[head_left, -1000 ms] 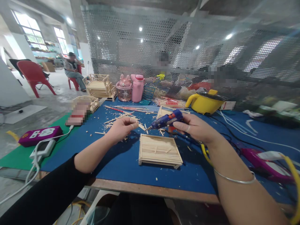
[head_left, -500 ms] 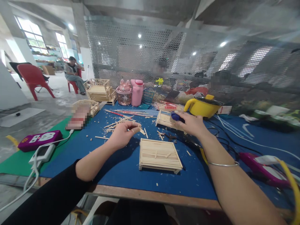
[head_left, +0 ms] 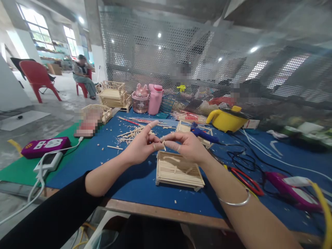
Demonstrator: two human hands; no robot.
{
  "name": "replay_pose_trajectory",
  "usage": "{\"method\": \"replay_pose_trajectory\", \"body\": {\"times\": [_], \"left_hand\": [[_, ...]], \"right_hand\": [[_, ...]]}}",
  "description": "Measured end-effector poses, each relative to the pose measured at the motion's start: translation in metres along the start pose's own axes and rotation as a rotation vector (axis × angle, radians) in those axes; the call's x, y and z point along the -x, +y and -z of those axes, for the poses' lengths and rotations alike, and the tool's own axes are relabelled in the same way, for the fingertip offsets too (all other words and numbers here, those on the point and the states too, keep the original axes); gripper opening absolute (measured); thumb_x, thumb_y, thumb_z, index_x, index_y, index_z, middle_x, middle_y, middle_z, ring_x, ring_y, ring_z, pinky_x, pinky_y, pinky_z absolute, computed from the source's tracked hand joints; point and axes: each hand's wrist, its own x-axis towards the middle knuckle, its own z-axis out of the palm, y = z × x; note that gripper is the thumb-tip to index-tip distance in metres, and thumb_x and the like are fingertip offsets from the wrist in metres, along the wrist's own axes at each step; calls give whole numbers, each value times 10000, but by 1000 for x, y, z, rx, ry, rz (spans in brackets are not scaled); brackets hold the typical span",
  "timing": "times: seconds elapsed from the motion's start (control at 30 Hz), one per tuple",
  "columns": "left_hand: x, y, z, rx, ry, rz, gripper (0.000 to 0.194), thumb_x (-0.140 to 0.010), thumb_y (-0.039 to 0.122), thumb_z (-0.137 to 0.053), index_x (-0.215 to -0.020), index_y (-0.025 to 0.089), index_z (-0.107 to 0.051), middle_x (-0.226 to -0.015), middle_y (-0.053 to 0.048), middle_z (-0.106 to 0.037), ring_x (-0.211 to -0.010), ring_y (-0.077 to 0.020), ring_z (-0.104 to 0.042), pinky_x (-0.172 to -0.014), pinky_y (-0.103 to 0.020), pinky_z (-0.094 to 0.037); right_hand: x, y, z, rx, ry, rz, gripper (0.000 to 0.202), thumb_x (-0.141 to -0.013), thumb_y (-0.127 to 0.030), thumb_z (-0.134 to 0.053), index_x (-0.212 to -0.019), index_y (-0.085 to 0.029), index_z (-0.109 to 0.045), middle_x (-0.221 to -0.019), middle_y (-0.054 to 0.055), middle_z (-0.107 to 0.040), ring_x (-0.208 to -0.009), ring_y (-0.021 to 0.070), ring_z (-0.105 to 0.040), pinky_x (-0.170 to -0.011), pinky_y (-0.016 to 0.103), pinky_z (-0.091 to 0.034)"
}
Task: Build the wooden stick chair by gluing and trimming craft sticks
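Note:
My left hand [head_left: 142, 145] and my right hand [head_left: 186, 145] meet above the back edge of a small slatted wooden platform [head_left: 178, 171]. Between their pinched fingertips is a tiny wooden stick piece [head_left: 164, 144]; both hands touch it. My left index finger points up. The platform stands on short legs on the blue mat, with a few short sticks lying on its slats. Behind my right hand, a blue glue gun [head_left: 204, 134] rests against another small wooden frame [head_left: 183, 127].
Loose sticks [head_left: 129, 134] lie behind my left hand. Pink containers [head_left: 155, 100], a yellow pot [head_left: 228, 120] and wooden models [head_left: 112, 95] line the back. Red-handled pliers [head_left: 246, 181] and cables lie right. A person [head_left: 84, 76] sits far left.
My right hand has let go of the blue glue gun and moved left to meet my left hand. The glue gun now lies by the back frame. The view has shifted slightly.

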Motion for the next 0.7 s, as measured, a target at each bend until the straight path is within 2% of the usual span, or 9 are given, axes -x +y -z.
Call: {"method": "replay_pose_trajectory", "body": {"times": [0.13,0.2,0.27,0.37,0.43,0.5,0.7], "left_hand": [[-2,1,5,-44,17,20,932,-723,213,-685,-1465,205,-121,-705,39,-590,-656,-90,-534,-632,-215,-420],[-4,1,13,-163,56,105,799,-748,268,-657,-1434,201,-254,-736,15,-596,-636,-98,-535,-550,-198,-423],[-5,1,21,-329,65,240,563,-765,319,-627,-1293,175,-491,-730,-4,-589,-591,-100,-525,-469,-185,-410],[-5,-2,29,-491,-73,404,356,-726,300,-648,-1046,145,-667,-663,-4,-583,-548,-101,-527,-450,-189,-436],[-3,-5,29,-507,-198,441,340,-704,274,-655,-1018,148,-685,-648,0,-587,-557,-110,-551,-463,-194,-457],[-2,-8,25,-510,-275,436,354,-705,267,-640,-1039,159,-686,-636,6,-580,-564,-117,-569,-475,-200,-470],[-3,-17,17,-527,-267,432,350,-745,260,-576,-1058,144,-684,-621,4,-571,-547,-105,-556,-483,-191,-474]], "right_hand": [[-1,6,1,-4,37,-18,149,-779,-304,-637,-818,-184,-716,-809,23,-734,-759,164,-656,-737,288,-494],[-2,8,-1,-9,86,-39,148,-785,-293,-624,-818,-175,-708,-794,24,-728,-741,157,-649,-714,277,-490],[-3,11,-4,-7,110,-69,148,-783,-284,-619,-817,-166,-703,-783,26,-724,-728,156,-644,-692,272,-486],[-2,14,-8,33,75,-89,134,-777,-264,-617,-795,-163,-704,-781,27,-724,-736,160,-642,-700,276,-481],[0,16,-11,50,73,-98,135,-777,-262,-615,-800,-164,-705,-789,28,-725,-743,163,-643,-712,281,-479],[2,18,-13,52,86,-112,140,-777,-267,-616,-813,-165,-706,-797,30,-728,-745,166,-645,-717,285,-480],[2,23,-18,61,113,-114,151,-779,-279,-617,-829,-176,-715,-804,26,-731,-739,167,-648,-716,286,-482]]}}
